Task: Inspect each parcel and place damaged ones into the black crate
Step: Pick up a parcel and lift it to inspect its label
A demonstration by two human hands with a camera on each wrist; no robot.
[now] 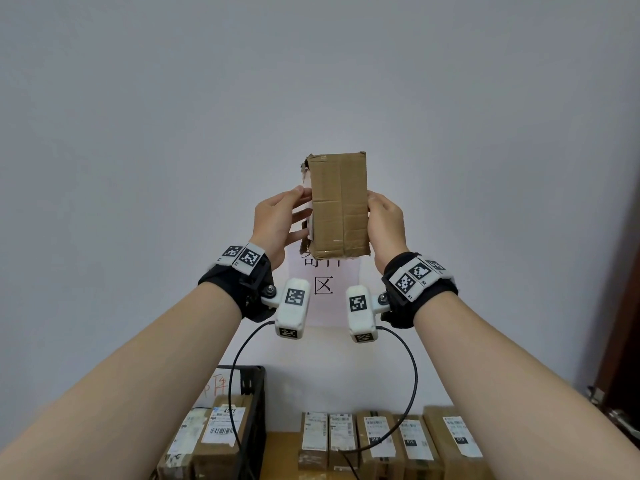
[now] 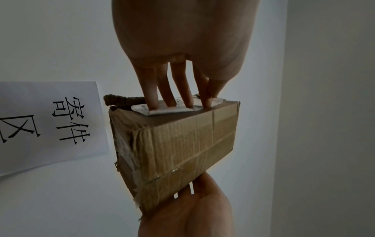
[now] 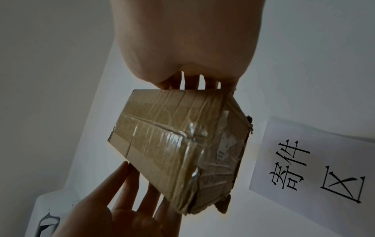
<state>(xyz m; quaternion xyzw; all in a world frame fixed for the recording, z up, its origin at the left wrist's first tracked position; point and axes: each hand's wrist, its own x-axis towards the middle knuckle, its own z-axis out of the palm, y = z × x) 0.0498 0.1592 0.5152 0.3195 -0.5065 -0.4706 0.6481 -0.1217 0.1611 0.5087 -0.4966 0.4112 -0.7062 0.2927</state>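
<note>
I hold a brown taped cardboard parcel [image 1: 339, 206] upright in front of the wall, between both hands. Its top left corner and left edge are torn and ragged; the left wrist view shows the crumpled end [image 2: 129, 144]. My left hand [image 1: 277, 220] presses straight fingers [image 2: 172, 96] on the side with a white label [image 2: 162, 110]. My right hand [image 1: 386, 220] grips the opposite side, thumb on the front edge, fingers behind [image 3: 192, 81]. The black crate [image 1: 254, 403] stands low at the left with parcels [image 1: 221, 434] in it.
A row of several labelled parcels [image 1: 381, 441] lies on the wooden table [image 1: 280, 445] below my arms. A white paper sign [image 1: 323, 289] hangs on the wall behind the parcel. A dark door [image 1: 627, 306] with a handle is at the right edge.
</note>
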